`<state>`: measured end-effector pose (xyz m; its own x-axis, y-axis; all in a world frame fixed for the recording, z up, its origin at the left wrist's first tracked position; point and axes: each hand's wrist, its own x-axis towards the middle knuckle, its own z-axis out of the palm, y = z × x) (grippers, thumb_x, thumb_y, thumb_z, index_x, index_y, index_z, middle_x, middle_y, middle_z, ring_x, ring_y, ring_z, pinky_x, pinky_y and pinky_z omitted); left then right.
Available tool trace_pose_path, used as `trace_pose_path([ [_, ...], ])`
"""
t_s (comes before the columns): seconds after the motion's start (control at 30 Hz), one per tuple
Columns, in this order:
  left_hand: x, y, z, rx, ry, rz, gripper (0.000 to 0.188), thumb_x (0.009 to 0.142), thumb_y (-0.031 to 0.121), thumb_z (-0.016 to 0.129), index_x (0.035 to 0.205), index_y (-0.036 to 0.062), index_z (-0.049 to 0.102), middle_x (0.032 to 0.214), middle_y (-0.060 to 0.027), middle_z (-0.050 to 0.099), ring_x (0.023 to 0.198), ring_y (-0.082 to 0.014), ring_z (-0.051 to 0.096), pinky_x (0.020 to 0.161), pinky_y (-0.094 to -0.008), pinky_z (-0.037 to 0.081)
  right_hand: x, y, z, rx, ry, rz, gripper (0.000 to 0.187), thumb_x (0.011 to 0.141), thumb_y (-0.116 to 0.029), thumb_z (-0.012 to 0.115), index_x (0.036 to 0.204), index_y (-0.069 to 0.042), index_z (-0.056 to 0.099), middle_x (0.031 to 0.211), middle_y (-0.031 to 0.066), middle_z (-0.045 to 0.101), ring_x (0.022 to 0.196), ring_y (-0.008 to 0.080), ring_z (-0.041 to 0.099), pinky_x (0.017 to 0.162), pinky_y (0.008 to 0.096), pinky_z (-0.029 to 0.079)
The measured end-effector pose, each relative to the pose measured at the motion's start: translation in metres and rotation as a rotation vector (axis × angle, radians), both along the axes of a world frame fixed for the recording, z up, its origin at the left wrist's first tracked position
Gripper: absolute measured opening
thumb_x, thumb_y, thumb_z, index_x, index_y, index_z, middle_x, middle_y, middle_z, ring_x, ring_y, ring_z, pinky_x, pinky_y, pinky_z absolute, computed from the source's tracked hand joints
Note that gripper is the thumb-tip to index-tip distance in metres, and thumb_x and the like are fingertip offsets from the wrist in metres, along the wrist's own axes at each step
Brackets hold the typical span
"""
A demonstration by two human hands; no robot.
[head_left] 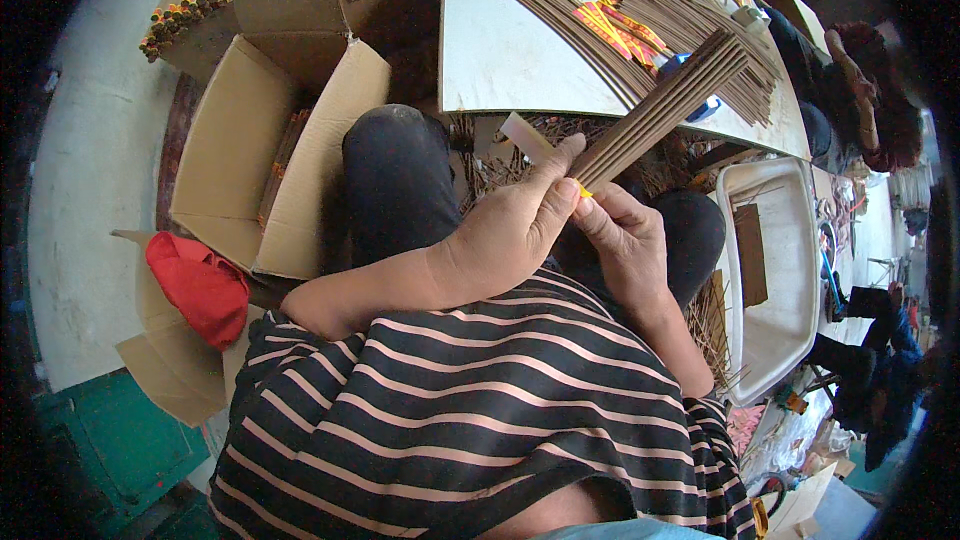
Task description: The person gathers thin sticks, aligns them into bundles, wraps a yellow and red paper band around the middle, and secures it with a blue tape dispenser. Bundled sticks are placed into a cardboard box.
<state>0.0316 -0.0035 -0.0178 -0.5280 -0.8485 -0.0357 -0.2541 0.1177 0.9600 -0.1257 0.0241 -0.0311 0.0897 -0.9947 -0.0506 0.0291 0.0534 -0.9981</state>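
Note:
Above my lap, a bundle of thin brown incense sticks point(655, 110) slants up to the right over the table's edge. My left hand point(510, 225) is closed round its lower end, and a pale strip point(527, 136) sticks up beside the thumb. From the right, my right hand point(630, 240) pinches a small yellow paper band point(584, 191) at the bundle's base. The sticks' lower ends are hidden by my fingers. Beyond them, on the white table point(530, 70), lie loose brown sticks point(560, 30) and several bundles with red-and-yellow bands point(615, 25).
An open cardboard box point(225, 140) with brown bundles point(285, 165) inside stands at my left, near a red cloth point(198, 285). A white plastic tub point(808, 290) holding a brown cardboard piece point(750, 255) is at my right. Another person point(865, 90) is at the far right.

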Motion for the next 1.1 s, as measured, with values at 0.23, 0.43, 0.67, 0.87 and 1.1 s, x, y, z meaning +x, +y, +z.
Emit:
trace_pose_path([
  [0.23,0.004,-0.001,-0.005,0.247,0.297,-0.235,0.051,0.096,0.033,0.029,0.141,0.0122,0.016,0.085,0.0009,0.047,0.055,-0.0036,0.037,0.048,-0.0154,0.036,-0.001,0.004,-0.009,-0.072,-0.393,0.124,0.025,0.084,-0.014,0.06,0.104,0.002,0.057,0.098,0.0073,0.059,0.086,0.0133,0.056,0.078,0.027,0.046],
  [0.43,0.003,-0.002,-0.006,0.305,0.466,-0.237,0.068,0.095,0.038,0.034,0.141,0.0089,-0.007,0.069,-0.0022,0.042,0.055,-0.0047,0.041,0.046,-0.0164,0.039,-0.001,0.004,-0.01,-0.057,-0.501,0.159,0.031,0.082,-0.014,0.063,0.106,0.004,0.054,0.097,0.0115,0.06,0.08,0.0198,0.061,0.073,0.0317,0.051],
  [0.67,0.003,-0.005,-0.003,0.443,0.439,-0.286,0.086,0.09,0.047,0.04,0.136,0.0066,-0.02,0.07,-0.0042,0.045,0.051,-0.0042,0.042,0.044,-0.0153,0.039,-0.011,0.0,-0.013,0.004,-0.534,0.245,0.03,0.076,-0.012,0.069,0.099,0.004,0.057,0.094,0.0121,0.06,0.077,0.0212,0.062,0.07,0.0324,0.052],
  [0.87,-0.001,-0.008,-0.002,0.596,0.529,-0.335,0.078,0.088,0.047,0.045,0.137,0.0045,0.0,0.068,-0.0037,0.048,0.048,-0.0046,0.045,0.043,-0.0148,0.039,-0.02,-0.021,-0.019,-0.241,-0.357,0.302,0.05,0.062,-0.023,0.08,0.102,-0.002,0.059,0.103,0.0056,0.055,0.095,0.0185,0.051,0.083,0.0312,0.041],
  [1.1,-0.002,-0.013,0.0,0.708,0.489,-0.387,0.048,0.089,0.046,0.044,0.112,0.0039,0.044,0.065,-0.001,0.05,0.045,-0.0036,0.044,0.04,-0.0145,0.035,-0.025,-0.029,-0.01,-0.262,-0.182,0.215,0.093,0.055,-0.034,0.082,0.131,-0.003,0.038,0.135,0.0128,0.035,0.125,0.0238,0.033,0.105,0.0379,0.024],
])
